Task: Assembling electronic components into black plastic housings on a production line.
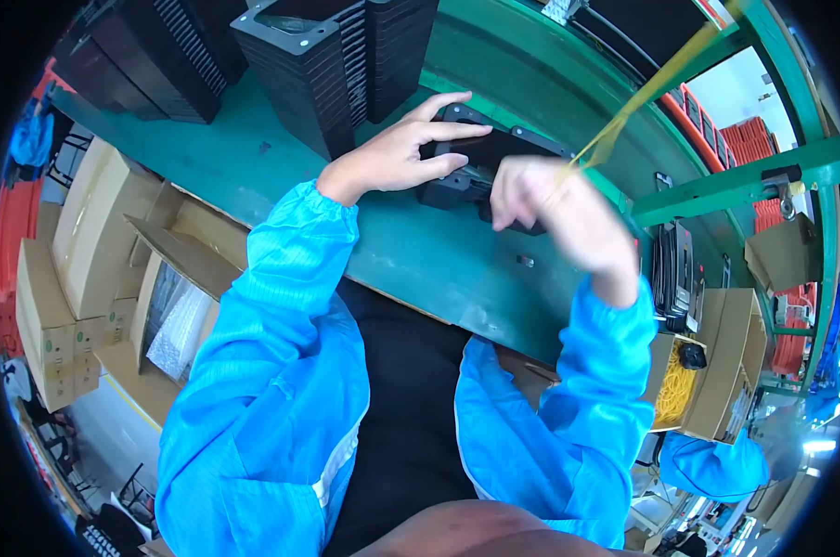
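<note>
Bare skin point(480, 524), blurred at six o'clock, lies nearest, with a black shirt point(406, 390) and the blue jacket sleeves beyond it. Up at one o'clock, a black slotted housing point(513, 144) rests on the green counter point(420, 246), towards its far side.

From twelve o'clock the left hand point(392, 156) reaches over the housing's near-left end; its grip is spread, thumb and fingers apart, seemingly resting on the part rather than clenched round it. At two o'clock the right hand point(568, 209) is curled and smeared by motion beside the housing's right half; whether its grip holds anything I cannot tell. A yellow strap point(615, 135) slants in from beyond that hand, and contact between them is unclear.

My judgement is that the step in hand is work on this one housing, the left steadying while the right does the finer handling. What comes next seems to call for a firm left hold and a precise right-hand placement, without knocking the tall stack of black frames point(295, 65) at eleven o'clock, which stands just beside the left wrist
</note>
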The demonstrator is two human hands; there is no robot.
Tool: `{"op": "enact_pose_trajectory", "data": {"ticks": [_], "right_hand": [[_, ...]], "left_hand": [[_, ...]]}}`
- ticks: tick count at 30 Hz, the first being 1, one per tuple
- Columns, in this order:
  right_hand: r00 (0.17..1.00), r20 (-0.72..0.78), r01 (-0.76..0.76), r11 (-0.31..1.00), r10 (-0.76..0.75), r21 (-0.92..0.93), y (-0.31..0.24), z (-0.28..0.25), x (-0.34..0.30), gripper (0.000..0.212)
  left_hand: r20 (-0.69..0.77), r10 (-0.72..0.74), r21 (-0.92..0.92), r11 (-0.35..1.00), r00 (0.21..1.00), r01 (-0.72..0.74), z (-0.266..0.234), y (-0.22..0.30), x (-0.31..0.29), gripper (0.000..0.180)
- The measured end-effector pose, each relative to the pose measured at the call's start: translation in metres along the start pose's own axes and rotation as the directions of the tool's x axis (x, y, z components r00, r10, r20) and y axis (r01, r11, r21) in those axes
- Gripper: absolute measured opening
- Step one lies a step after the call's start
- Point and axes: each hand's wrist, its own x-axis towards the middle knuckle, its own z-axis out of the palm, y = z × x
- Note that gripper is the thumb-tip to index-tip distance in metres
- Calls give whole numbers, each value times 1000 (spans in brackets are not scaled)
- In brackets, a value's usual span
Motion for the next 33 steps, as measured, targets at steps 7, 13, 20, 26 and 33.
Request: {"op": "enact_pose_trajectory", "data": {"ticks": [7, 13, 20, 26, 33], "right_hand": [[971, -132, 120, 883, -199, -454, 46, 63, -45, 24], [957, -169, 99, 817, -234, -568, 70, 62, -36, 16], [843, -525, 144, 890, 118, 433, 55, 72, -9, 51], [925, -377, 52, 975, 34, 215, 33, 19, -20, 56], [839, -531, 120, 992, -118, -31, -23, -29, -36, 53]], "left_hand": [[106, 55, -9, 999, 993, -54, -7, 8, 3, 78], [55, 26, 11, 1000, 998, -27, 1, 10, 2, 82], [-42, 54, 191, 980, 998, -45, 4, 27, 8, 71], [-252, 132, 447, 894, 959, -6, -13, 92, 13, 61], [-450, 447, 825, 540, 773, 168, -84, 145, 20, 56]]}}
